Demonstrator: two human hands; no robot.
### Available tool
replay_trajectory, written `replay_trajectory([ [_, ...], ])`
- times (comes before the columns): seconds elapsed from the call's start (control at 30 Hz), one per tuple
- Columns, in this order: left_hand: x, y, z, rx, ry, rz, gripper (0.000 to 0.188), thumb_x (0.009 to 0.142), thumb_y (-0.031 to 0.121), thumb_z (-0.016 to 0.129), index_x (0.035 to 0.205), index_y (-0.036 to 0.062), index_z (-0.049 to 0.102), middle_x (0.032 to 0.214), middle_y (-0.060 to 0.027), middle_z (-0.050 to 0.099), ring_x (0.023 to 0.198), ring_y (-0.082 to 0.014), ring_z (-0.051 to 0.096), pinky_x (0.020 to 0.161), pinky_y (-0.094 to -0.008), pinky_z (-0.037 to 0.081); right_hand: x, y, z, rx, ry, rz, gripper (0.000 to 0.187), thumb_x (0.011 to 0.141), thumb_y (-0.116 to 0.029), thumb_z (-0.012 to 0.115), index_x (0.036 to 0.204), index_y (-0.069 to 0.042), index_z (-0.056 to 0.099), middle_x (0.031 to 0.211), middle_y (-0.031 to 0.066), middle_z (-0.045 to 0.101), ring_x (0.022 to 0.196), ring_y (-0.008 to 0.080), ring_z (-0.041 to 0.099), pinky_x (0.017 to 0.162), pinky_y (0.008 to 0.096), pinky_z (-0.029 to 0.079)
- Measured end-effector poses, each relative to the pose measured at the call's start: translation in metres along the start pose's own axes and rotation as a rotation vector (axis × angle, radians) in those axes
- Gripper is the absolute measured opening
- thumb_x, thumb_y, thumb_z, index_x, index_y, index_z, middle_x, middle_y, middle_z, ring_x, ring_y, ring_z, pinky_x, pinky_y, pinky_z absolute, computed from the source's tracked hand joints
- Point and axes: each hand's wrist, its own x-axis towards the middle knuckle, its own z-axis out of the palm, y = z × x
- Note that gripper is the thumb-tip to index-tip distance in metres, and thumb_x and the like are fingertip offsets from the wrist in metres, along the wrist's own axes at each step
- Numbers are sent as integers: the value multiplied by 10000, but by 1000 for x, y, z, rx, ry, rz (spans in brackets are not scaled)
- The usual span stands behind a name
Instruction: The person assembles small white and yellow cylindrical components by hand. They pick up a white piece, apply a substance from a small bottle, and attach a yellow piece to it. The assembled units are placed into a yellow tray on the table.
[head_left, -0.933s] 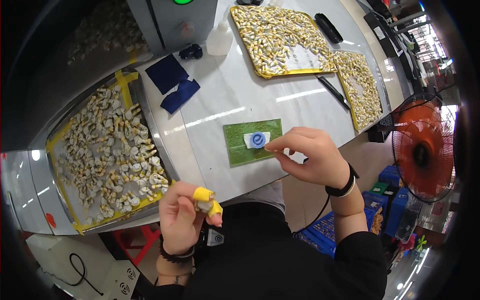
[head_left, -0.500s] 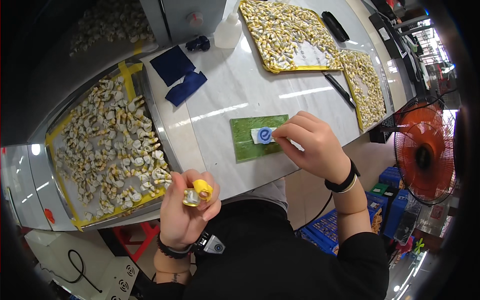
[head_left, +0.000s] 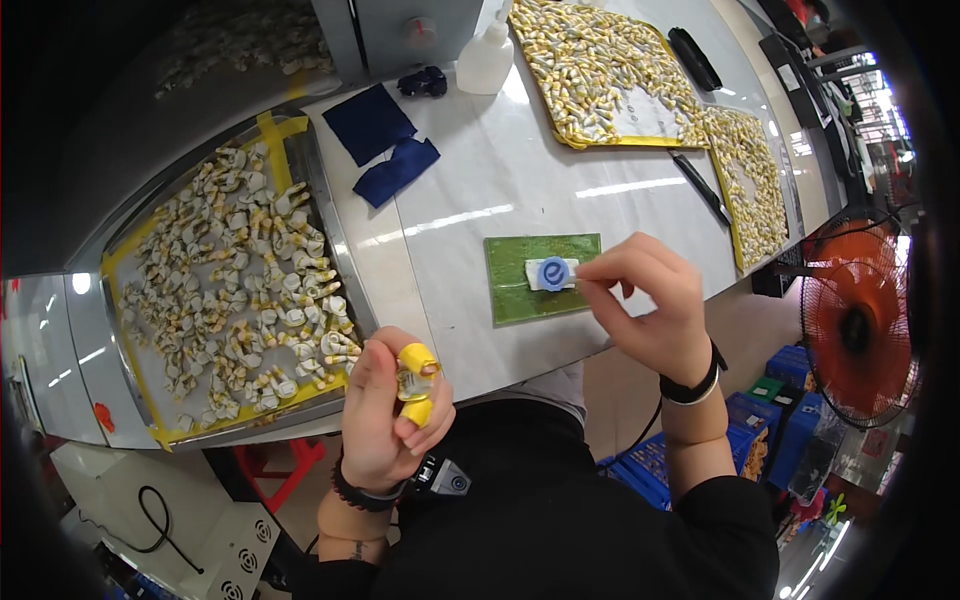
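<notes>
My left hand (head_left: 385, 425) is closed around a small piece with yellow ends and a shiny grey middle (head_left: 416, 384), held near the table's front edge. My right hand (head_left: 655, 310) makes a pinch, thumb and forefinger meeting at the right end of a white pad (head_left: 536, 275). On that pad sits a round blue disc (head_left: 553, 272) with a pale mark. Whatever is between those fingertips is too small to make out. Pad and disc lie on a green rectangular mat (head_left: 508, 302).
At left is a metal-rimmed tray (head_left: 341, 255) of white-and-yellow pieces. Two yellow-edged trays (head_left: 630, 142) (head_left: 741, 245) of smaller pieces stand at the far right, beside a black-handled knife (head_left: 698, 186). Blue cloths (head_left: 368, 124) and a white bottle (head_left: 486, 62) lie farther back.
The view has shifted, so the table appears farther right. The yellow-ended piece has turned in my left hand and shows more of its length. My right hand stays by the disc.
</notes>
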Motion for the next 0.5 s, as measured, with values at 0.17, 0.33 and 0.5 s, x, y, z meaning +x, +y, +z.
replay_trajectory([
  [0.17,7,-9,14,141,139,92,427,952,389,442,1135,7,492,658,-22,499,525,-115,468,471,-219,402,-11,-3,-5,283,110,96,142,716,67,642,842,2,653,691,48,608,580,93,534,516,209,404],
  [0.33,6,-12,0,415,23,155,497,878,297,615,1189,-64,473,880,-75,594,648,-115,562,587,-262,490,-12,-11,-1,650,131,139,128,733,75,626,857,50,641,710,67,616,597,99,533,562,216,413],
  [0.5,11,-20,-1,637,-3,285,538,893,408,555,1144,-65,503,921,-100,609,660,-121,569,641,-256,493,-9,-18,2,739,44,60,143,720,57,646,859,26,655,733,68,637,589,107,538,541,219,407],
])
